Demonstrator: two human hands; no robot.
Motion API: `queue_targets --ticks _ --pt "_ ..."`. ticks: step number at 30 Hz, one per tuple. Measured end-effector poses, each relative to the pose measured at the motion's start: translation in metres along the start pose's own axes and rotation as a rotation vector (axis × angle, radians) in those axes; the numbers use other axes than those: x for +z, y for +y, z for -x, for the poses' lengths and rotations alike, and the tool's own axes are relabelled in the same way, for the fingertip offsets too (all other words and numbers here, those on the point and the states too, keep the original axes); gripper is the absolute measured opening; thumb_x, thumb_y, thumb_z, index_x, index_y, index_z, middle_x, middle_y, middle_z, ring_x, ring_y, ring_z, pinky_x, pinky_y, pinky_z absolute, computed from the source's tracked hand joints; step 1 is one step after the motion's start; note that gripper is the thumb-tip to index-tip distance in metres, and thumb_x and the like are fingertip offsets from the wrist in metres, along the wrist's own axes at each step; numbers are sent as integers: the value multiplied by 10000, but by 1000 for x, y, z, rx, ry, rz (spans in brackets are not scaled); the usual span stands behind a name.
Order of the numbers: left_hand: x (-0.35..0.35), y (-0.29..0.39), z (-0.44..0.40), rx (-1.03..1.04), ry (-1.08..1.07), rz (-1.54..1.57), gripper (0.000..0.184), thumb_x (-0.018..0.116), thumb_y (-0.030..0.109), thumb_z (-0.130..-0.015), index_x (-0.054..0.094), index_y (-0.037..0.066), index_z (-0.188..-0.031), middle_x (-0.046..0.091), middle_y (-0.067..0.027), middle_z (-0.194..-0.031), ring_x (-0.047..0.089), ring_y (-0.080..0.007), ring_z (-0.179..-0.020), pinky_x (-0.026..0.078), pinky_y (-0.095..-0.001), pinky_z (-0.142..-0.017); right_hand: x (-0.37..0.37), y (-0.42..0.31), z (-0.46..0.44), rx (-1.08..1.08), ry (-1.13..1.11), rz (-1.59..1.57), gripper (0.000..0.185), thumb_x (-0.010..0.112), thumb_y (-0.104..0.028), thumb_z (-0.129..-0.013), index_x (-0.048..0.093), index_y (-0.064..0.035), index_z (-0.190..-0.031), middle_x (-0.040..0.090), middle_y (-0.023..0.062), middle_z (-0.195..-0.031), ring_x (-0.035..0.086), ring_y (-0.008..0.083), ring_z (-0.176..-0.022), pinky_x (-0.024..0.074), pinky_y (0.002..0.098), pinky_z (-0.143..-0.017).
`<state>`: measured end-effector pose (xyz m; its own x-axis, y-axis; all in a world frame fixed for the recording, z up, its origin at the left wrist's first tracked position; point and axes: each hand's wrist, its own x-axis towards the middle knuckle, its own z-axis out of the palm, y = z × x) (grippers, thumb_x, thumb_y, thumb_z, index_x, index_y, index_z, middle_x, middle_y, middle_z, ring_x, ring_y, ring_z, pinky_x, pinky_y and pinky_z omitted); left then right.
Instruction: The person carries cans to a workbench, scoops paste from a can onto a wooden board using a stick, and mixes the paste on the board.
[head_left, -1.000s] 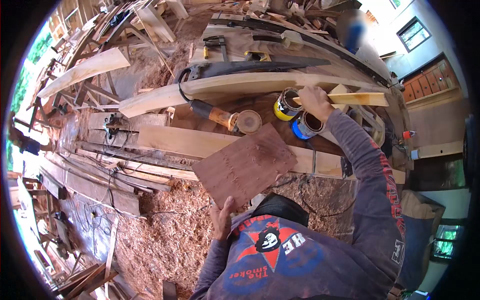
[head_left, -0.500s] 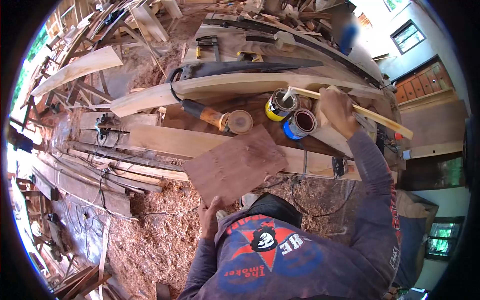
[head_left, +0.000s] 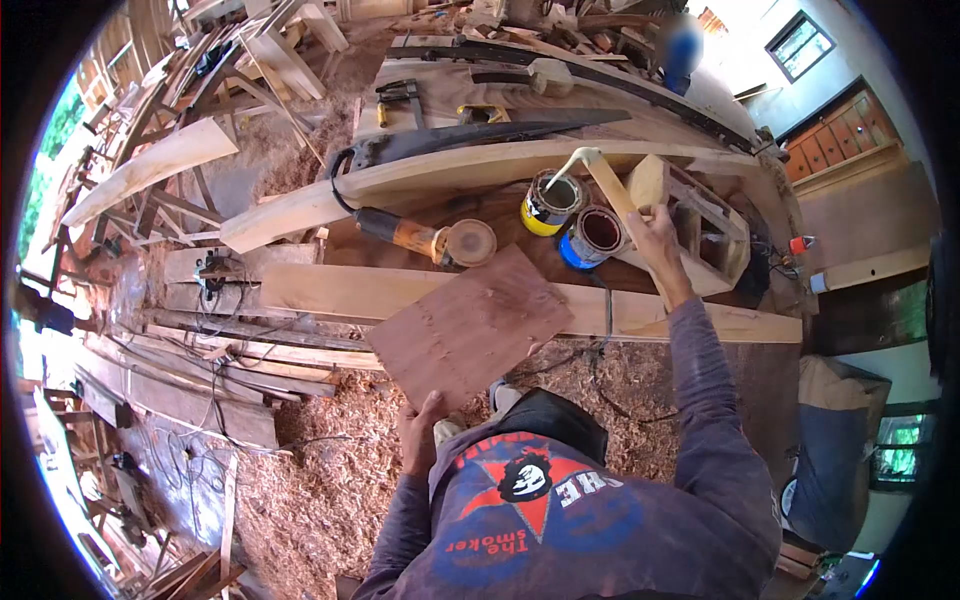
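My left hand (head_left: 420, 430) grips the near corner of a thin reddish-brown board (head_left: 470, 325), thumb on top. My right hand (head_left: 657, 245) is closed around a flat wooden stick (head_left: 611, 186). Cream-coloured paste coats the stick's far tip, and a strand of it hangs down to the open can with the yellow label (head_left: 541, 217). Right beside that can stands a blue-labelled can (head_left: 578, 252) with dark, reddish contents. Left of the cans lies an angle grinder (head_left: 415, 237) with a round sanding disc.
A handsaw (head_left: 420, 143), a clamp (head_left: 403, 95) and a long curved timber (head_left: 440, 180) lie beyond the cans. Right of my right hand is a slotted wooden piece (head_left: 705, 225). Shavings (head_left: 310, 480) and a cable cover the floor. A blurred person (head_left: 682, 60) is far back.
The stick has come up out of the yellow-labelled can and swung to a steeper angle, trailing paste. My right hand has shifted slightly nearer to me. The board stays in my left hand.
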<state>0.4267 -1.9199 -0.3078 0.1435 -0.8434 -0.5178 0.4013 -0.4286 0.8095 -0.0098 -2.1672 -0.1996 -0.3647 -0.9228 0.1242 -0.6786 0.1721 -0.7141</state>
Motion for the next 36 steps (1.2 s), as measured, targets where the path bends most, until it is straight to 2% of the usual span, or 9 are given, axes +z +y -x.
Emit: queue_targets --ticks 2,5,10,12,14,19,22,29,36 --pt "-1 0 -1 16 -12 0 305 707 289 -947 737 -6 -1017 711 -12 -902 618 -87 -770 499 -265 -721 5 -24 18 219 -111 -213 670 802 -368 -791 546 91 -1206 675 196 -1019 682 290 -837 541 400 -821" --pt "-11 -9 -6 21 -42 -36 303 710 292 -944 742 -6 -984 710 -11 -882 614 -85 -758 497 -264 -718 19 30 10 47 -122 -139 767 856 -386 -725 535 106 -1217 657 186 -1080 664 276 -819 541 385 -818" --pt "-12 -11 -5 18 -42 -43 302 716 281 -941 745 -17 -977 712 -16 -878 625 -91 -774 503 -266 -727 7 7 17 198 -275 -95 541 746 -396 -874 625 69 -1123 693 143 -896 669 283 -797 535 385 -813" --pt "-13 -9 -5 10 -39 -27 311 717 281 -940 745 -24 -989 717 -22 -886 631 -95 -783 507 -268 -734 5 16 11 10 -291 172 446 680 -374 -949 660 54 -1072 700 136 -831 667 276 -770 537 379 -780" --pt "-16 -6 -4 -36 -105 -90 346 673 260 -965 692 -29 -1154 713 -39 -1071 659 -119 -939 526 -285 -856 7 23 6 -25 -281 154 448 676 -368 -960 645 54 -1108 708 148 -884 662 273 -760 534 379 -763" --pt "-17 -11 -7 -39 -80 -40 348 686 259 -953 693 -11 -1172 714 -35 -1066 651 -115 -915 518 -283 -842 22 23 4 -74 -107 -213 458 702 -341 -959 589 38 -1189 688 123 -926 624 207 -699 507 334 -621" --pt "-21 -14 -11 -39 -73 -46 362 696 269 -945 693 -11 -1175 714 -38 -1066 650 -116 -912 518 -284 -838 8 -2 14 298 -391 -468 511 793 -330 -883 550 3 -1184 571 34 -801 546 79 -636 384 207 -447" --pt "-18 -8 -13 -36 -37 27 306 711 239 -942 710 -18 -1109 725 -53 -976 653 -119 -840 522 -287 -785 12 8 17 300 -602 -432 335 685 -370 -977 628 -50 -1060 620 25 -794 602 97 -619 490 245 -513" --pt "-26 -12 -26 39 -33 61 343 721 167 -924 661 -40 -1191 723 -95 -1051 677 -150 -897 548 -311 -812 20 14 20 360 -526 -543 273 638 -371 -1001 584 -110 -1061 592 0 -791 535 76 -590 407 226 -448"
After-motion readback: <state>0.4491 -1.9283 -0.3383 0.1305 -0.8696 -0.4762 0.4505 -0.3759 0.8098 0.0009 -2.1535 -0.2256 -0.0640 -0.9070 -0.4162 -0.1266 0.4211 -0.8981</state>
